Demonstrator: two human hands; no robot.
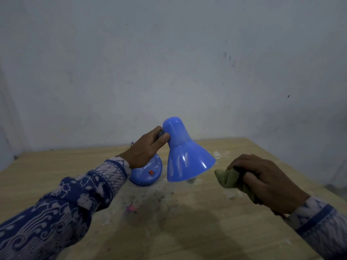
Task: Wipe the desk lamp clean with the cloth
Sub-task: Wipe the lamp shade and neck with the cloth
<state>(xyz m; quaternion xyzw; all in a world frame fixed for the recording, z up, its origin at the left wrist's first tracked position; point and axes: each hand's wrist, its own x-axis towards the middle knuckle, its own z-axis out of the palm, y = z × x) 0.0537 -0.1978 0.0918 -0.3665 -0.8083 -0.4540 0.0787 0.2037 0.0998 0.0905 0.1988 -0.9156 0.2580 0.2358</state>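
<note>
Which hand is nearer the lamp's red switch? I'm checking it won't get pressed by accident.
Left. The left hand grips the lamp's neck just above the red switch on the base; the right hand, holding the green cloth, is off to the right.

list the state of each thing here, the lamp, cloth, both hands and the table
blue plastic desk lamp: standing on its round base, shade tilted down
red rocker switch: on the base, position unclear
bunched green cloth: off the lamp
left hand: gripping the lamp neck
right hand: fingers closed on the cloth
wooden table: dusty, stained
</note>
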